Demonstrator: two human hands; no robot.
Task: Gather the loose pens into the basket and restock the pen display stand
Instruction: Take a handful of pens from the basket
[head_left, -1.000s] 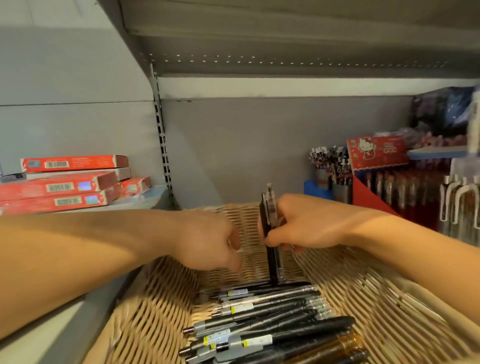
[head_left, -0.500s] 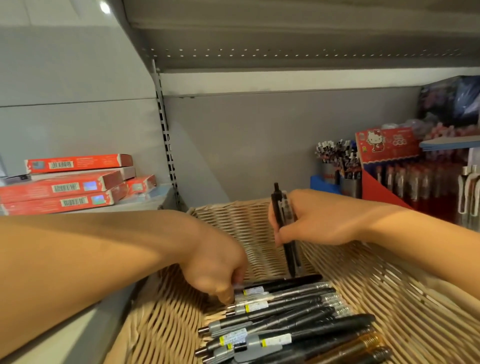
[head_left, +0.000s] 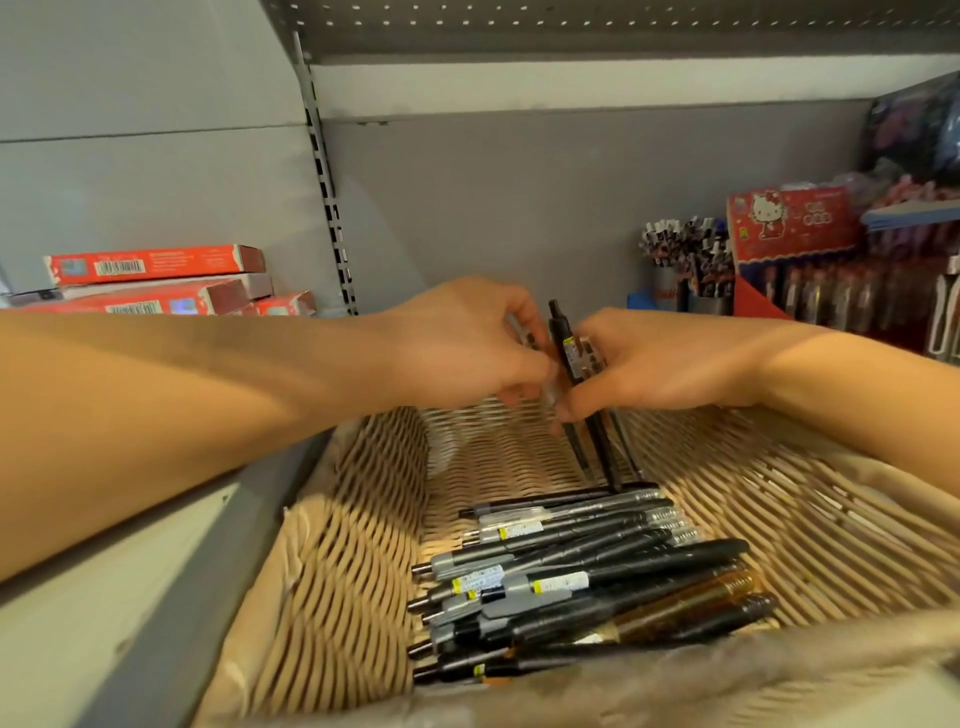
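Observation:
A woven wicker basket (head_left: 353, 519) fills the lower middle of the head view. Several black and grey pens (head_left: 571, 566) lie side by side across its bottom. Above the far end of the basket, my right hand (head_left: 660, 364) grips a small upright bunch of black pens (head_left: 563, 343), tips pointing down toward the weave. My left hand (head_left: 467, 348) meets it from the left and pinches a pen against that bunch; this pen is mostly hidden by the fingers. The red pen display stand (head_left: 795, 244) sits at the right on the shelf.
Red flat boxes (head_left: 156, 280) are stacked on the shelf at left. Cups of pens (head_left: 680, 270) stand beside the display stand. A grey shelf edge (head_left: 130, 597) runs along the basket's left side, and an upper shelf (head_left: 571, 31) hangs overhead.
My left hand rose from the pens lying in the basket and came up to the bunch in my right hand. The right hand stayed roughly in place.

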